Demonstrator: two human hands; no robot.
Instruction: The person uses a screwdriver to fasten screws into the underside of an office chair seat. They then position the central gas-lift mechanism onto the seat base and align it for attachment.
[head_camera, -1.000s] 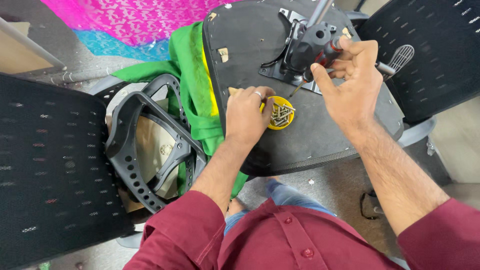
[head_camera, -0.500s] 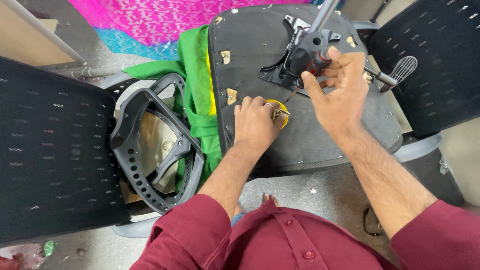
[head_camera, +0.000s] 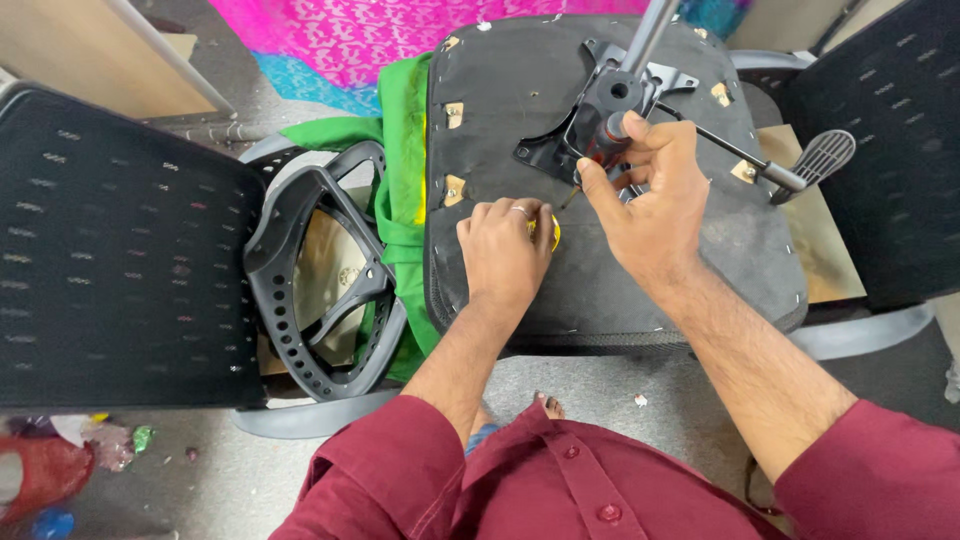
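Note:
An upturned office chair seat (head_camera: 700, 260) lies in front of me, its dark underside up, with a black metal mechanism (head_camera: 600, 110) and a lever ending in a ribbed paddle (head_camera: 822, 155). My right hand (head_camera: 650, 205) is closed around a dark-handled screwdriver (head_camera: 603, 140) whose tip points down at the seat beside the mechanism. My left hand (head_camera: 505, 250) rests flat on the seat over a yellow round sticker (head_camera: 553, 232), its fingers close to the screwdriver tip.
A black plastic chair back frame (head_camera: 320, 290) lies at left on green cloth (head_camera: 400, 150). Black mesh chair backs stand at the left (head_camera: 110, 250) and right (head_camera: 880, 130). Pink patterned fabric (head_camera: 400, 30) lies beyond. Litter sits on the floor at lower left.
The view has shifted, so the seat sits higher and more centred. My right hand has dropped from the mechanism's top to its near side, holding the screwdriver. My left hand stays on the sticker.

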